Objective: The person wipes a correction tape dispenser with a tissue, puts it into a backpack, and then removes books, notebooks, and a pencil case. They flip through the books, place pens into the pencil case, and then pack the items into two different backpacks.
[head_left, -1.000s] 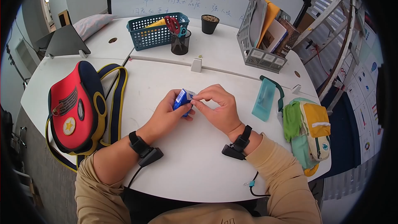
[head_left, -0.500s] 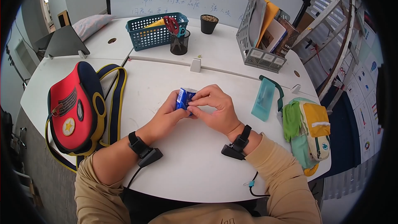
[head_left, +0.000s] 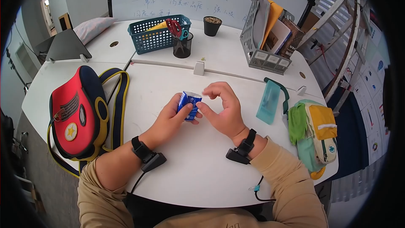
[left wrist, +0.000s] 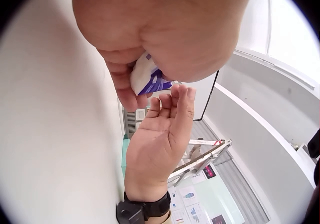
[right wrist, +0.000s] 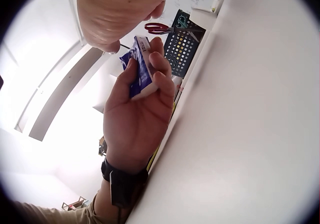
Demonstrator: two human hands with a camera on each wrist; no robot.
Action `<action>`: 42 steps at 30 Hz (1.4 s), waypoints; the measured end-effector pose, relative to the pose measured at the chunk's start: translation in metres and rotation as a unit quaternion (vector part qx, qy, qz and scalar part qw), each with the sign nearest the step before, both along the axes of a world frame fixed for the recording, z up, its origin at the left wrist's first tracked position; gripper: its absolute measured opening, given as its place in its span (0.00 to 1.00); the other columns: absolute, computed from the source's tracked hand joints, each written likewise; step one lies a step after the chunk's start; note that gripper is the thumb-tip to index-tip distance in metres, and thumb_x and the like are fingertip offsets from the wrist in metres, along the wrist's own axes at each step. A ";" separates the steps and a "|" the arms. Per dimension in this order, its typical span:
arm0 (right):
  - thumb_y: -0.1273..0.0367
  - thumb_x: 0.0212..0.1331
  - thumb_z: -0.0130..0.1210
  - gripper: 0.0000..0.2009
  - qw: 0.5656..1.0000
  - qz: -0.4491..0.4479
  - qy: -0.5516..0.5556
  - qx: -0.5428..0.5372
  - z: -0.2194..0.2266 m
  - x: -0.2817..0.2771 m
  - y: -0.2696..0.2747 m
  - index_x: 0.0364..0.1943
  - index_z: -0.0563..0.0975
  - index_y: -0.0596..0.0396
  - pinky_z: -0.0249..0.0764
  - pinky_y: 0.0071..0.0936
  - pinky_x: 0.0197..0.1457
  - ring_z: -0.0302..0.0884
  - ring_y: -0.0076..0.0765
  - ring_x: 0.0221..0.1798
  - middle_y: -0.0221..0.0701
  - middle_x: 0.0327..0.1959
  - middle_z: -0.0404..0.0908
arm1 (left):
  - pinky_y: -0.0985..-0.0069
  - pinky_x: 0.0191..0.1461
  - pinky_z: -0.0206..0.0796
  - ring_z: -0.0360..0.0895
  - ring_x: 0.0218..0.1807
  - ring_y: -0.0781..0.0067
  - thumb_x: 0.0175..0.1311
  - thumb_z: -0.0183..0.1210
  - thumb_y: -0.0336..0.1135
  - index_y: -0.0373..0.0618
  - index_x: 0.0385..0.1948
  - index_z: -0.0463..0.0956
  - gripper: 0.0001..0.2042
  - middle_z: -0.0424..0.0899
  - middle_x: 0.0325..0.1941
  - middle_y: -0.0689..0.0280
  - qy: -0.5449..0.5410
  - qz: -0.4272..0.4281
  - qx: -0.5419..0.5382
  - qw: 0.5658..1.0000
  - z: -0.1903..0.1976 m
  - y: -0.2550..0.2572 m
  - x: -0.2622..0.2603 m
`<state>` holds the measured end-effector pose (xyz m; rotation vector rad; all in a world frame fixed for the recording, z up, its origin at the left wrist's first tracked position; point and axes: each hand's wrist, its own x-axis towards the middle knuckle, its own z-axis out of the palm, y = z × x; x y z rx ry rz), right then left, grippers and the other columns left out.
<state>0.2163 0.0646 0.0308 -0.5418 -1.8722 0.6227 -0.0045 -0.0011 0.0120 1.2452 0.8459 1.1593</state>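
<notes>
Head: small blue-and-white soft packet [head_left: 193, 106] over middle of white tabletop [head_left: 202, 160], gripped by left hand [head_left: 169, 116]. Right hand [head_left: 225, 112] pinched its right edge a second ago; fingers now spread, thumb contact unclear.
Left wrist: right fingers relaxed, just beside packet.
Right wrist: left thumb and fingers clamp packet; left likely carries it alone.
</notes>
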 end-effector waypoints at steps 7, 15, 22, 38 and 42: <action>0.70 0.72 0.77 0.10 0.992 0.065 -0.006 -0.109 -0.021 0.001 0.017 0.50 0.89 0.59 0.81 0.30 0.58 0.86 0.29 0.54 0.32 0.56 0.90 | 0.69 0.68 0.85 0.88 0.65 0.71 0.90 0.62 0.35 0.37 0.69 0.74 0.16 0.87 0.65 0.60 0.096 0.035 -0.018 0.995 0.011 -0.007 0.005; 0.64 0.77 0.76 0.11 0.953 0.113 0.018 -0.281 -0.027 0.003 0.022 0.47 0.90 0.59 0.80 0.23 0.52 0.83 0.19 0.47 0.26 0.46 0.92 | 0.80 0.57 0.79 0.84 0.51 0.82 0.84 0.70 0.33 0.36 0.66 0.76 0.19 0.87 0.54 0.65 0.053 0.119 0.015 0.991 -0.005 0.003 0.001; 0.62 0.78 0.75 0.13 0.947 0.110 -0.048 -0.298 -0.032 0.007 0.024 0.46 0.91 0.60 0.78 0.21 0.46 0.81 0.15 0.40 0.23 0.38 0.91 | 0.75 0.66 0.80 0.84 0.59 0.78 0.83 0.71 0.31 0.37 0.71 0.72 0.23 0.84 0.63 0.60 0.112 0.127 0.009 0.986 -0.005 0.002 0.000; 0.62 0.81 0.71 0.13 0.946 0.087 -0.041 -0.311 -0.030 0.004 0.025 0.44 0.89 0.62 0.76 0.21 0.42 0.79 0.14 0.37 0.22 0.35 0.88 | 0.79 0.54 0.79 0.84 0.51 0.79 0.84 0.71 0.37 0.36 0.72 0.69 0.26 0.88 0.56 0.60 0.115 0.171 0.016 0.978 -0.006 0.003 0.000; 0.62 0.81 0.71 0.14 0.945 0.091 -0.032 -0.312 -0.034 0.003 0.028 0.42 0.89 0.60 0.75 0.21 0.42 0.77 0.14 0.37 0.21 0.33 0.86 | 0.77 0.59 0.80 0.85 0.54 0.79 0.85 0.69 0.38 0.37 0.73 0.69 0.25 0.88 0.57 0.62 0.102 0.156 0.018 0.982 -0.015 0.011 -0.003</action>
